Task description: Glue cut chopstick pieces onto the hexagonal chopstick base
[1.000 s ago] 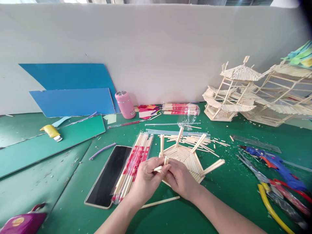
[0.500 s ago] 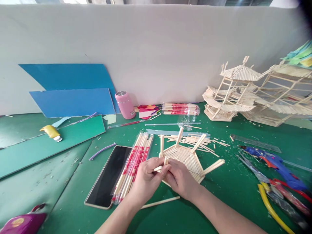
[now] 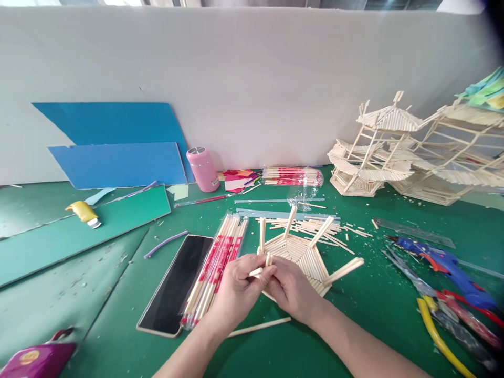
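A flat many-sided base (image 3: 293, 249) made of pale wooden sticks lies on the green table, with paired stick posts (image 3: 290, 222) rising at its corners. At its near left corner, my left hand (image 3: 241, 286) is closed with its fingertips pinching short wooden sticks (image 3: 269, 259). Pressed against those fingers, my right hand (image 3: 293, 290) is closed on the same sticks. The sticks' lower ends are hidden behind my fingers. One loose stick (image 3: 260, 326) lies on the table below my hands.
Packaged chopsticks (image 3: 216, 268) and a black phone (image 3: 173, 286) lie left. Cut sticks (image 3: 311, 227) are scattered behind the base. A glue gun (image 3: 444, 265) and yellow-handled pliers (image 3: 441, 336) lie right. Stick pavilion models (image 3: 374, 152) and a pink cup (image 3: 202, 169) stand at the back.
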### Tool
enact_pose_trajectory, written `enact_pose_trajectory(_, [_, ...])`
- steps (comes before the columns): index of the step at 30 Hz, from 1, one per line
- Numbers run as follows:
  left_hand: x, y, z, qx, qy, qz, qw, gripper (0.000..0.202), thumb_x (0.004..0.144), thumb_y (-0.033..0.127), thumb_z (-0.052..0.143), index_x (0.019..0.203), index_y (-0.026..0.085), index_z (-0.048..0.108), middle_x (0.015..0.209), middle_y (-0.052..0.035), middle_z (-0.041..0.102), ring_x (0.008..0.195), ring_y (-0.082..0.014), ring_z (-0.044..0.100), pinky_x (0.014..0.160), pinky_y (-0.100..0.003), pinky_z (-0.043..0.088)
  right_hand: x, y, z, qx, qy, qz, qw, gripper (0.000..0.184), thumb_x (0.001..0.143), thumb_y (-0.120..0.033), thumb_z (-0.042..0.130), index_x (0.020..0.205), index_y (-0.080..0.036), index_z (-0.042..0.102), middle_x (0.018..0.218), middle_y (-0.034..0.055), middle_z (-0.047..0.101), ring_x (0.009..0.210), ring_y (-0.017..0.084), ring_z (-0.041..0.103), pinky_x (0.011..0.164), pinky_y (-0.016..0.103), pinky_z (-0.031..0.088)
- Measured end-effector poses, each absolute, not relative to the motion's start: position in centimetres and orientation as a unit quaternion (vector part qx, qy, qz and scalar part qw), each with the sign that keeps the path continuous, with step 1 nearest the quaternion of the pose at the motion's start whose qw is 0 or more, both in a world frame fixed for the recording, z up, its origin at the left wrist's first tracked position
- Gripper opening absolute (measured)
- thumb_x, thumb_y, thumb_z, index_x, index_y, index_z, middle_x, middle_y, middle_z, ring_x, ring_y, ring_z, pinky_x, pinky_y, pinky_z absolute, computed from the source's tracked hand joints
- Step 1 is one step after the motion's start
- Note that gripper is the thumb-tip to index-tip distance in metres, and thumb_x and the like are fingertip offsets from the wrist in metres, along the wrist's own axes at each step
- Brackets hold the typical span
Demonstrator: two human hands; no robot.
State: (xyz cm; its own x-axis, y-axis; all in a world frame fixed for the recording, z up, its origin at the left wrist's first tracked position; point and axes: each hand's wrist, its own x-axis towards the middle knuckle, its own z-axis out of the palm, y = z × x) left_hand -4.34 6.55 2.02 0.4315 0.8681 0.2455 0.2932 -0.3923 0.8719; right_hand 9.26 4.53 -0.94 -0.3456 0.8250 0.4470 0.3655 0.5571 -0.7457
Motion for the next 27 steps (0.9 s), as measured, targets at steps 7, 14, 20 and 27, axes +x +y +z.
enact_pose_trajectory(7, [-4.4, 6.56, 1.93, 0.751, 0.381, 0.368, 0.394, 0.012, 0.079, 0.021, 0.052, 0.076, 0.017, 0.063, 0.064, -0.0004, 0.061, 0.06, -0.0123, 0.056, 0.057, -0.02, 0.044, 9.18, 4.6, -0.97, -0.389, -0.774, 0.27, 0.421, 0.018, 0.087, -0.019, 0.034, 0.092, -0.021, 0.051, 0.09, 0.0062, 0.059, 0.084, 0.018, 0.054, 0.074, 0.031, 0.044])
enact_pose_trajectory(14, [-4.36, 6.53, 2.1, 0.753, 0.388, 0.366, 0.385, 0.012, 0.08, 0.022, 0.052, 0.075, 0.017, 0.062, 0.061, 0.0003, 0.058, 0.058, -0.0118, 0.054, 0.055, -0.02, 0.044, 9.22, 4.58, -0.91, -0.389, -0.774, 0.271, 0.421, 0.019, 0.087, -0.019, 0.034, 0.094, -0.021, 0.051, 0.091, 0.0063, 0.059, 0.085, 0.018, 0.055, 0.075, 0.03, 0.044])
enact_pose_trajectory(20, [-4.38, 6.53, 1.98, 0.755, 0.385, 0.369, 0.381, 0.014, 0.079, 0.024, 0.052, 0.07, 0.017, 0.06, 0.057, 0.0015, 0.055, 0.056, -0.0115, 0.052, 0.054, -0.02, 0.042, 9.25, 4.6, -0.95, -0.385, -0.774, 0.27, 0.424, 0.019, 0.087, -0.019, 0.033, 0.094, -0.021, 0.051, 0.092, 0.0064, 0.059, 0.086, 0.018, 0.055, 0.075, 0.031, 0.044])
enact_pose_trajectory(27, [-4.41, 6.59, 1.91, 0.758, 0.386, 0.367, 0.377, 0.013, 0.079, 0.023, 0.052, 0.07, 0.017, 0.06, 0.056, 0.0015, 0.054, 0.055, -0.0113, 0.051, 0.052, -0.019, 0.041, 9.2, 4.6, -0.98, -0.384, -0.772, 0.272, 0.427, 0.017, 0.087, -0.018, 0.034, 0.091, -0.021, 0.051, 0.09, 0.0063, 0.059, 0.084, 0.018, 0.054, 0.073, 0.03, 0.044])
